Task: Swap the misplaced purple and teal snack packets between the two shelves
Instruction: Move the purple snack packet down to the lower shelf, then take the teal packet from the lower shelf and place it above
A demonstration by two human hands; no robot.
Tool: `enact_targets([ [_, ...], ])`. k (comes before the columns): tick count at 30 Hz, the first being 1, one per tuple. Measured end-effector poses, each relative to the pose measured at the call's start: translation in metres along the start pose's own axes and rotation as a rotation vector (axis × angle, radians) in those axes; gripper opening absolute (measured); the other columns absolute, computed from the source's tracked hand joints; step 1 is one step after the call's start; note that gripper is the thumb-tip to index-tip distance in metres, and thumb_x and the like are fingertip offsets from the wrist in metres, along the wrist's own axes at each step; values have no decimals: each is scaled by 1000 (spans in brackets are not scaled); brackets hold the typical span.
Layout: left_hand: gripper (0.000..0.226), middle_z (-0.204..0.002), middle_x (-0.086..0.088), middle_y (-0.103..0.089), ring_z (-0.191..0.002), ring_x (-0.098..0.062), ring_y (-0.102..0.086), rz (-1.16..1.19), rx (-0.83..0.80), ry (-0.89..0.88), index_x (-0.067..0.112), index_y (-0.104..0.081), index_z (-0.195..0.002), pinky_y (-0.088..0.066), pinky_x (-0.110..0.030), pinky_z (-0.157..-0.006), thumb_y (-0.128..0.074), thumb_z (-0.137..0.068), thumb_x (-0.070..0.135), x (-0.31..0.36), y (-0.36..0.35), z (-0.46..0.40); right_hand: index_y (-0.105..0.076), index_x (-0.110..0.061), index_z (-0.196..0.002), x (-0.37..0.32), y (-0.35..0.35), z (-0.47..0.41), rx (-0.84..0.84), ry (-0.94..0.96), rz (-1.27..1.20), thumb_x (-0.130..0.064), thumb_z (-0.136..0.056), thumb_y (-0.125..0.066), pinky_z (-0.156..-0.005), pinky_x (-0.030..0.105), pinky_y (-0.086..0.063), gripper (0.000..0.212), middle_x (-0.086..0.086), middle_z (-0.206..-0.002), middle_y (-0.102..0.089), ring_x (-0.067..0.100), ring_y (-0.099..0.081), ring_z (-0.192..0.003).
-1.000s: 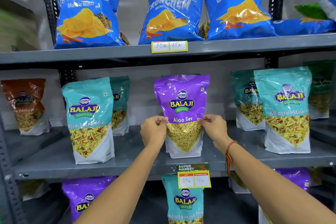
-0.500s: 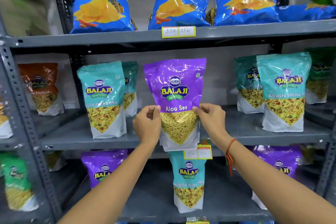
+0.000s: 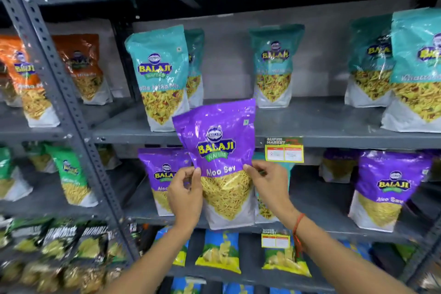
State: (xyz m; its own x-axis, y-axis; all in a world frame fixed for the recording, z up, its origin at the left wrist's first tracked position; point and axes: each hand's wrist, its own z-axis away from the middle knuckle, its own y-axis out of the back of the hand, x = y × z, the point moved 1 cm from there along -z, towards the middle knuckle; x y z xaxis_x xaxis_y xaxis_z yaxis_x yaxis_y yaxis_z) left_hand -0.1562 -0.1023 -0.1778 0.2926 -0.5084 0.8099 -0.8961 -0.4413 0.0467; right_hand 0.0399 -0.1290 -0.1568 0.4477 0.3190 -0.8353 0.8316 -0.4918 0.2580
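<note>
I hold a purple Aloo Sev packet (image 3: pixel 218 150) in front of the rack, off the teal shelf (image 3: pixel 317 124) and level with the purple shelf (image 3: pixel 319 205) below. My left hand (image 3: pixel 185 194) pinches its left edge and my right hand (image 3: pixel 269 187) its right edge. Behind it on the lower shelf a teal packet (image 3: pixel 262 210) is mostly hidden; only a sliver shows past my right hand. Teal packets (image 3: pixel 161 76) stand on the upper shelf, purple packets (image 3: pixel 384 188) on the lower one.
A grey perforated upright (image 3: pixel 59 93) splits the rack on the left; orange packets (image 3: pixel 81 67) and green packets (image 3: pixel 71 174) stand beyond it. Price tags (image 3: pixel 284 150) hang on the shelf edges. Blue and yellow bags (image 3: pixel 219 253) fill the shelf beneath.
The purple packet has come off the teal shelf and moved down in both hands to the lower shelf's height. My view has tilted downward.
</note>
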Motion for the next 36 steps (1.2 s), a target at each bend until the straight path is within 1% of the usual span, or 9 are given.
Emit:
enact_targets([
  [3,16,-69,-8,-66,-65,-26,-61,-76,-15,68,24,-63,-78,-48,-33,-66,-57,-83,37,-50,-1,13,-80,-11,-81,34,-26,14,-20,-11,76,-22,-81,-76,-65,24,-48,13,4,-73,-78,13,-66,-69],
  [8,25,-61,-3,-61,-59,-26,-58,-250,-75,148,23,-56,-71,-46,-40,-56,-52,-87,43,-113,-17,15,-71,-16,-71,102,-66,9,-108,-107,182,-38,-83,-68,-58,38,-51,25,6,-58,-69,18,-64,-56],
  [11,22,-60,-3,-62,-60,-28,-59,-301,-92,194,21,-61,-74,-41,-35,-57,-53,-86,38,-142,-31,8,-53,-40,-53,125,-85,-3,-153,-101,210,-31,-84,-67,-52,36,-30,35,-4,-39,-39,3,-38,-42],
  [13,28,-61,-3,-62,-62,-32,-60,-357,-108,233,20,-62,-77,-44,-38,-58,-51,-87,44,-160,-38,3,-49,-40,-49,139,-96,-11,-160,-116,235,-27,-85,-68,-51,33,-23,43,-6,-38,-32,0,-33,-41],
  [18,31,-62,0,-68,-60,-27,-63,-383,-96,259,22,-63,-77,-52,-40,-59,-48,-88,47,-183,-55,-5,-37,-35,-42,171,-119,-23,-130,-191,246,-23,-85,-71,-44,21,-27,56,-9,-36,-41,3,-46,-39],
  [25,46,-66,-2,-71,-63,-24,-67,-384,-127,265,23,-68,-84,-56,-42,-59,-42,-84,62,-201,-56,0,-59,-28,-50,190,-124,-14,-145,-197,180,-15,-86,-72,-46,7,-31,40,-21,-38,-49,-4,-54,-47],
  [32,29,-81,0,-74,-76,-21,-69,-326,-226,419,23,-70,-93,-57,-43,-74,-61,-83,49,-193,-47,7,-40,-40,-50,189,-120,-3,-158,-207,207,-20,-88,-68,-47,18,-34,51,-15,-44,-50,0,-50,-45],
  [34,26,-94,-5,-74,-82,-23,-69,-277,-219,508,17,-68,-107,-56,-43,-82,-68,-85,30,-179,-45,12,-53,-39,-57,189,-114,3,-170,-228,180,-23,-88,-68,-53,22,-40,38,-17,-51,-61,0,-57,-52],
  [36,32,-99,-7,-72,-82,-21,-66,-228,-213,547,13,-63,-115,-53,-39,-84,-69,-85,26,-167,-41,19,-75,-32,-88,182,-103,9,-160,-287,156,-24,-88,-69,-68,22,-49,10,-9,-80,-78,13,-72,-76],
])
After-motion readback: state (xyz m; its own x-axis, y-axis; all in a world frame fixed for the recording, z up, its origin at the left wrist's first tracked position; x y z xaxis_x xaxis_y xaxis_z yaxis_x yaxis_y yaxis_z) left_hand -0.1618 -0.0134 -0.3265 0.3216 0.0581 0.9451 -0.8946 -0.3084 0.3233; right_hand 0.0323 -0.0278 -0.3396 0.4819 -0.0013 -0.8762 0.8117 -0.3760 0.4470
